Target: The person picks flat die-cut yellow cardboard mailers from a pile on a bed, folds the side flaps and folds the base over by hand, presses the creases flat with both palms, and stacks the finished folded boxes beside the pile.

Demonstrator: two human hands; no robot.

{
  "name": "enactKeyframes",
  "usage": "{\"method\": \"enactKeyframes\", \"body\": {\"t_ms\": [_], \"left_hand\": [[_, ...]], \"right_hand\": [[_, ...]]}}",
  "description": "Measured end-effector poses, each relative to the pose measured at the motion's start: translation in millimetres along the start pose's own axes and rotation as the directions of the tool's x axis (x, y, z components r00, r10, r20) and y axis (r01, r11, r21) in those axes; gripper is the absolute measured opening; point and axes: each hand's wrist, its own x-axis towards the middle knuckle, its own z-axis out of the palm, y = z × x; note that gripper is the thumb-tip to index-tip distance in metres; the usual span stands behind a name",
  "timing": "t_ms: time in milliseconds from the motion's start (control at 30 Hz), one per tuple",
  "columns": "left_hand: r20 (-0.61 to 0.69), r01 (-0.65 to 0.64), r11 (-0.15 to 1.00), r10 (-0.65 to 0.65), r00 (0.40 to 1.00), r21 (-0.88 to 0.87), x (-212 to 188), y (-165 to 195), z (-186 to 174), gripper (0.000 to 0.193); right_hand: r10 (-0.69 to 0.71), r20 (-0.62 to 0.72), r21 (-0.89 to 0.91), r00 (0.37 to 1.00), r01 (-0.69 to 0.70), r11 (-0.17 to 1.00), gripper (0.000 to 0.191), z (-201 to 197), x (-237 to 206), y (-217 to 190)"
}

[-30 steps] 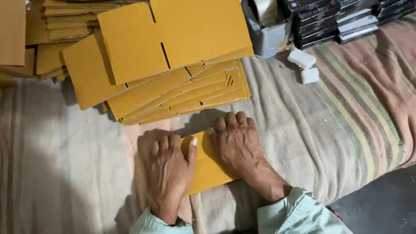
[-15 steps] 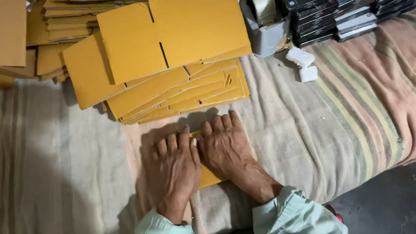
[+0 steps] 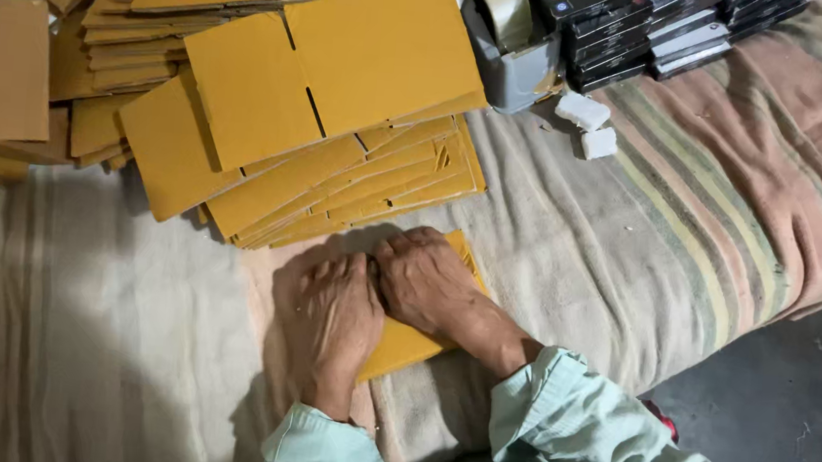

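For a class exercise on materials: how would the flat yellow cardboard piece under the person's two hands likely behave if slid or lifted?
The cardboard piece looks thin and flat, so probably light and fairly stiff, though it may bend along its folds. Both the left hand and right hand press it onto the soft striped blanket, which would likely drag against sliding.

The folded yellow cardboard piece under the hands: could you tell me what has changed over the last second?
Both hands, left hand and right hand, slid together over the yellow cardboard piece, now pressing it flat and covering more of it. The cardboard stack and tape dispenser stayed put.
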Motion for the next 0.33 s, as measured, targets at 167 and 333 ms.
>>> {"method": "enactKeyframes", "body": {"t_ms": [167, 333], "left_hand": [[0.023, 0.026, 0.999, -0.026, 0.999, -0.039, 1, -3, 0, 0.023], [-0.05, 0.052, 0.998, -0.054, 0.997, -0.041, -2, -2, 4, 0.028]], "right_hand": [[0.126, 0.019, -0.037, 0.992, -0.125, 0.992, 0.027, -3, 4, -4], [0.169, 0.201, -0.228, 0.965, -0.122, 0.966, 0.032, -38, -5, -8]]}}
